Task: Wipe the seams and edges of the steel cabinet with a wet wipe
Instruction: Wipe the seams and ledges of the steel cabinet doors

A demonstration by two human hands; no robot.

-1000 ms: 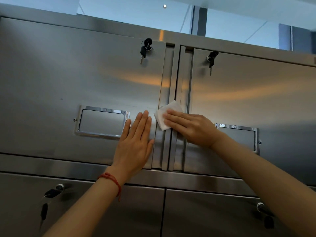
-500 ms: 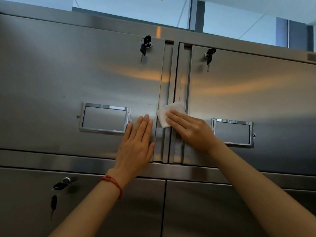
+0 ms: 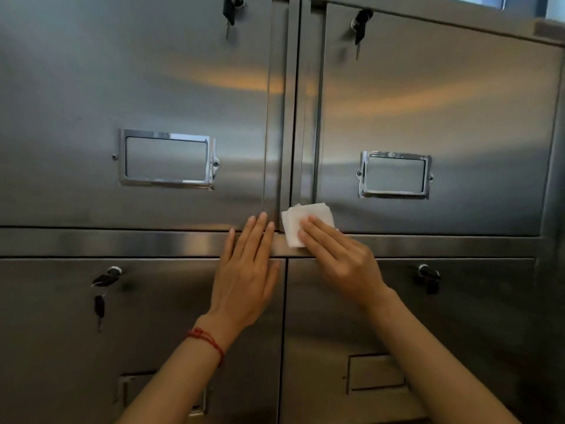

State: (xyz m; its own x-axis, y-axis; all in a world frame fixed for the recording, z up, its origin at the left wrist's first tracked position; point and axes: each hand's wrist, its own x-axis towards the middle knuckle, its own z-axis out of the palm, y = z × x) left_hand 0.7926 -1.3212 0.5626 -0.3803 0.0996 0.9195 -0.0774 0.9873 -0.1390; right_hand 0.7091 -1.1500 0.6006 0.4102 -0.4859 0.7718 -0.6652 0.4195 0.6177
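Note:
The steel cabinet [image 3: 428, 102] fills the view, with two upper doors and two lower doors. A folded white wet wipe [image 3: 298, 223] lies at the foot of the vertical seam [image 3: 293, 117] between the upper doors, overlapping the horizontal rail [image 3: 122, 243]. My right hand [image 3: 339, 258] presses the wipe flat against the steel with straight fingers. My left hand [image 3: 247, 270] rests flat on the cabinet just left of the wipe, its fingertips at the bottom edge of the upper left door; a red string bracelet circles that wrist.
Keys hang from the locks of the upper left door [image 3: 230, 10], upper right door [image 3: 360, 22], lower left door [image 3: 105, 281] and lower right door [image 3: 428, 276]. Chrome label frames [image 3: 166, 159] [image 3: 394, 174] stick out from the upper doors.
My right hand has slid the wipe down the vertical seam to the horizontal rail. My left hand has moved down alongside it. The view has tilted downward.

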